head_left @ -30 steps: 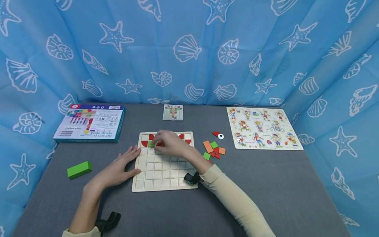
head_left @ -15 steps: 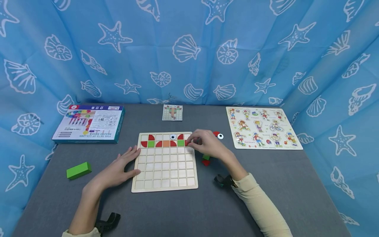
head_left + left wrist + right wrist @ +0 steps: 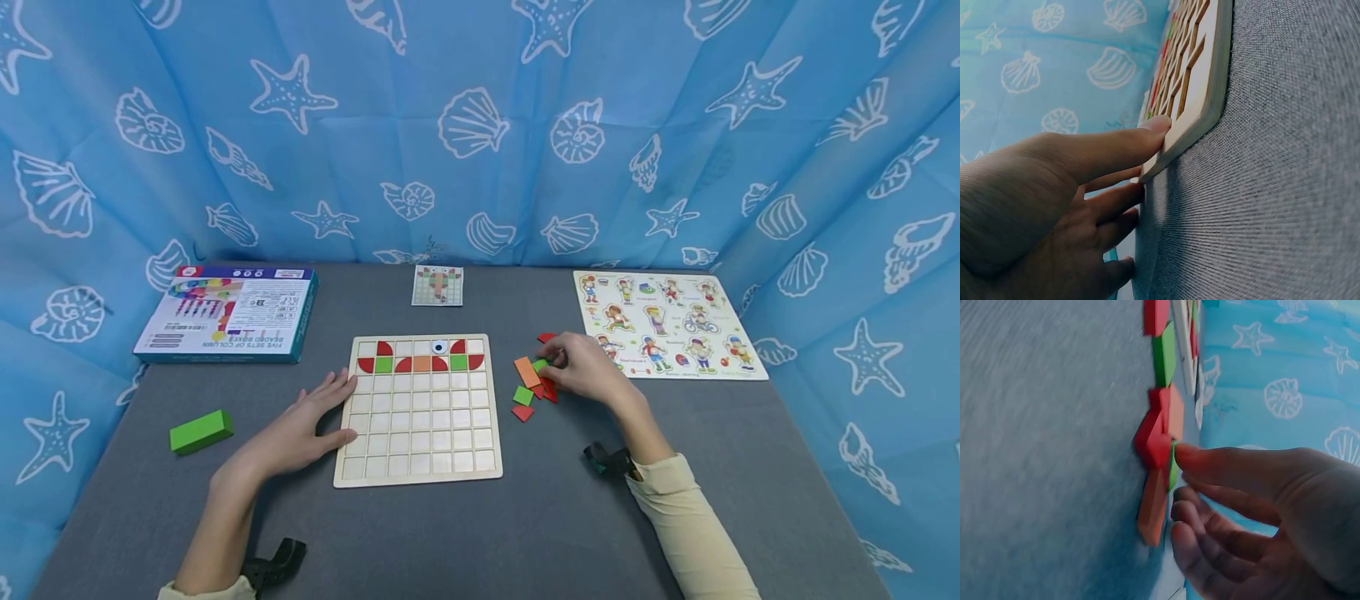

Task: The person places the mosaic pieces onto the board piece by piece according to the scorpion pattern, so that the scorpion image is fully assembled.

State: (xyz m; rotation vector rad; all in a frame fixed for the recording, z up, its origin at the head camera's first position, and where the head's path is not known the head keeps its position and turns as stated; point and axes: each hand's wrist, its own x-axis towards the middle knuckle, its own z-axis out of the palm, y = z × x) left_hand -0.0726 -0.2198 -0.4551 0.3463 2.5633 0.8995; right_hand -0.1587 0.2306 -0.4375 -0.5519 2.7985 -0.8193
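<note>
My left hand (image 3: 300, 421) rests at the left edge of a wooden grid board (image 3: 420, 425), thumb on the rim in the left wrist view, fingers extended alongside. Red quarter-round, green and orange tiles fill parts of the board's two far rows, with an eye tile (image 3: 438, 347) among them. Over the loose tiles right of the board is my right hand (image 3: 588, 367). Its thumb tip meets a green tile (image 3: 1173, 469) in the right wrist view, the other fingers bent and apart from the thumb. An orange tile (image 3: 1152, 509) lies just beside that one.
A small pattern card (image 3: 438, 285) lies beyond the board. At the back left is a boxed set (image 3: 228, 317), with a green block (image 3: 201, 432) nearer. A picture puzzle board (image 3: 675, 325) lies at the back right. Behind the table hangs a blue curtain (image 3: 480, 192).
My right hand has moved from the board's far left to its far right, then onto the loose tiles. A red quarter-round tile now lies at the board's right edge. My left hand stays put.
</note>
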